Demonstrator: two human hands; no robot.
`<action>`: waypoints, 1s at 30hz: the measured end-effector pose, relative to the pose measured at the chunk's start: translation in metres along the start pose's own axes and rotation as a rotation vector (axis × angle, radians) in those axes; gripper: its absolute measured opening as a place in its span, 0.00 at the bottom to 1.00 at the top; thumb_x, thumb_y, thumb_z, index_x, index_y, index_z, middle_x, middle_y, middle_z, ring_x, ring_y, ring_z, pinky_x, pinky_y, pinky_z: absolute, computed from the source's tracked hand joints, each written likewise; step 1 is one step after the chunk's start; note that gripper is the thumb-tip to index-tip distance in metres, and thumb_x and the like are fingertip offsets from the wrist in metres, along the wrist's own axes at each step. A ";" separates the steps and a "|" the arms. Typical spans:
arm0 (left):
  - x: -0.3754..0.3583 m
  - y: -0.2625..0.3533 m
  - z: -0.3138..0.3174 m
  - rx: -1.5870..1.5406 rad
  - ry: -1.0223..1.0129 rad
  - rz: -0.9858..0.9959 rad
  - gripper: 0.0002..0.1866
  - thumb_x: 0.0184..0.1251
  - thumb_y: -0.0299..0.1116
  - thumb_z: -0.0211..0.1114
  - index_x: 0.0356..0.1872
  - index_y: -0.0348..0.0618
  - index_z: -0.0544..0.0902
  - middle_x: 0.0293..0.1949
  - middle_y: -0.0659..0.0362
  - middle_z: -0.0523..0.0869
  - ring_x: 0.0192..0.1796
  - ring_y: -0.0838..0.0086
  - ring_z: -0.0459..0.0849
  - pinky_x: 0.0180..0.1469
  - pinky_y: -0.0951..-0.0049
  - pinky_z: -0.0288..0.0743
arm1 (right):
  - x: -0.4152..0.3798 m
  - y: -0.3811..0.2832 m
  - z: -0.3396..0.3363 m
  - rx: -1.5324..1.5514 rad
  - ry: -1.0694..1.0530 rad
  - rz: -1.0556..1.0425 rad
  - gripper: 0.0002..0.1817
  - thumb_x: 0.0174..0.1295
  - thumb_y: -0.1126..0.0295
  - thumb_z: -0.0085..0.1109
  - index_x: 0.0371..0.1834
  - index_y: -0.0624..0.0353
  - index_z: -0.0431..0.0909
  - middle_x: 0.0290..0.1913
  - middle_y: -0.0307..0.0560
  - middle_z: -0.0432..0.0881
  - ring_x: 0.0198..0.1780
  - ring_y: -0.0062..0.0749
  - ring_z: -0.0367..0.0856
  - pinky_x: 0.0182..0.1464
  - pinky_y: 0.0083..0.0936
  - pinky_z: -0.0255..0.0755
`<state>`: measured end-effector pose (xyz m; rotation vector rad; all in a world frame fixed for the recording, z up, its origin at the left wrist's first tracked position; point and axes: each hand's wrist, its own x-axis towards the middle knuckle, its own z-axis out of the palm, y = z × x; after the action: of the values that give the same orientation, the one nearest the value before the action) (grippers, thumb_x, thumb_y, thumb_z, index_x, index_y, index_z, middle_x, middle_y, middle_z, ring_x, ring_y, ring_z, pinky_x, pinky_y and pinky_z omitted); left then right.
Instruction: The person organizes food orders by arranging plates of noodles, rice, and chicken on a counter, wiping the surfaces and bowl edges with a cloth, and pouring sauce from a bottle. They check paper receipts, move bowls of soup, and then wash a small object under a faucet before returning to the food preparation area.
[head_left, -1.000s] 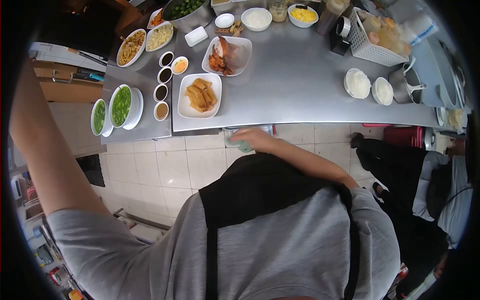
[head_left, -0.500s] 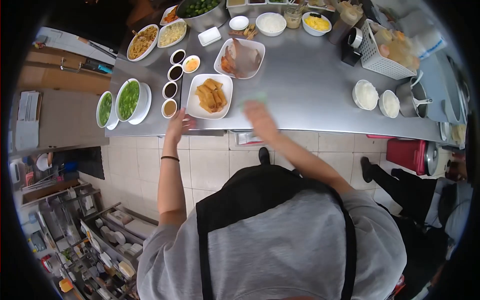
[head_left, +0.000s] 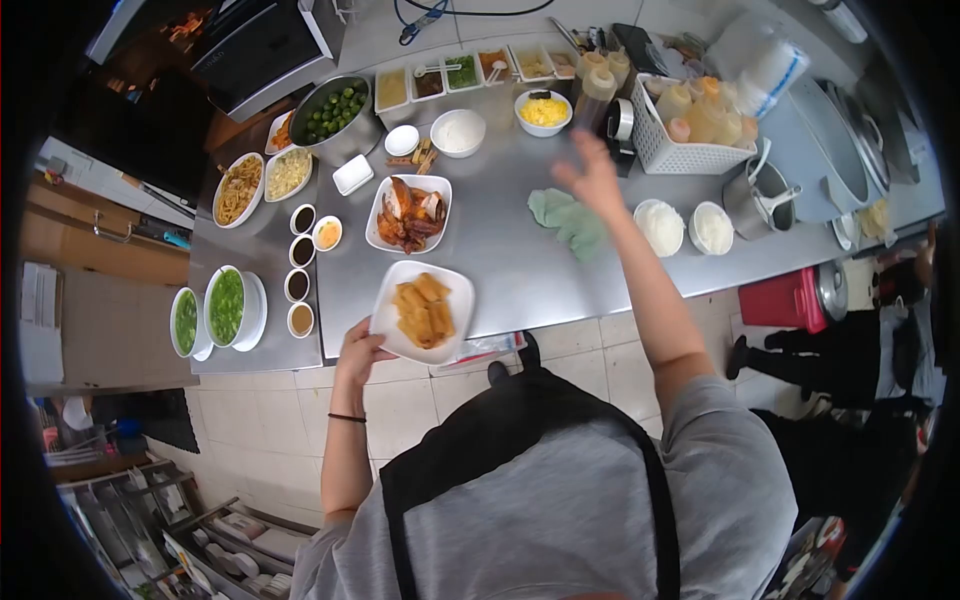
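My left hand [head_left: 361, 352] grips the left edge of a white square plate [head_left: 456, 335]. Golden fried rolls [head_left: 425, 311] lie on it, and it sits at the counter's front edge, partly overhanging. My right hand [head_left: 588, 178] is stretched out over the counter with fingers spread, holding nothing. Below and left of it lies a crumpled green cloth [head_left: 568, 222]. Just beyond the fingers stand squeeze bottles [head_left: 597, 88] and a bowl of yellow food [head_left: 543, 112]. A white dish of roasted meat [head_left: 408, 213] stands behind the rolls.
Small sauce cups [head_left: 301, 252] line up left of the plates, beside bowls of green soup [head_left: 228, 305]. Rice bowls [head_left: 660, 228], a metal pot [head_left: 758, 203] and a white basket of bottles [head_left: 690, 150] are on the right. Another person's legs [head_left: 800, 355] show at right.
My left hand has taken hold of the roll plate, which has come nearer the front edge. My right hand has moved right and away from me; the green cloth now lies on the counter.
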<state>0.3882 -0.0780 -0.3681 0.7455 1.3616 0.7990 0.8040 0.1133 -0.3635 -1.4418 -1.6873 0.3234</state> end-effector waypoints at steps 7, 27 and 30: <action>0.063 0.016 0.124 -0.193 -0.110 -0.047 0.22 0.54 0.18 0.47 0.53 0.29 0.64 0.44 0.48 0.76 0.39 0.62 0.82 0.34 0.71 0.82 | 0.109 0.064 0.020 0.191 0.454 0.192 0.43 0.34 0.70 0.72 0.56 0.67 0.57 0.53 0.58 0.68 0.55 0.47 0.67 0.57 0.32 0.61; -0.045 -0.169 -0.074 0.232 0.426 -0.059 0.08 0.49 0.34 0.65 0.23 0.39 0.83 0.22 0.55 0.83 0.26 0.72 0.82 0.30 0.74 0.75 | 0.065 -0.282 0.151 0.437 -0.538 -0.529 0.40 0.39 0.67 0.68 0.59 0.58 0.61 0.53 0.52 0.71 0.53 0.36 0.72 0.53 0.29 0.65; -0.082 -0.247 -0.164 0.594 0.695 -0.173 0.13 0.47 0.41 0.66 0.19 0.41 0.83 0.17 0.54 0.81 0.21 0.71 0.80 0.27 0.71 0.73 | 0.045 -0.350 0.245 0.141 -0.695 -0.714 0.38 0.38 0.67 0.65 0.58 0.53 0.62 0.52 0.56 0.72 0.52 0.47 0.72 0.51 0.34 0.67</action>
<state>0.2363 -0.2802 -0.5434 0.8157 2.3173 0.5240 0.3902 0.1306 -0.2504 -0.5560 -2.5407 0.5580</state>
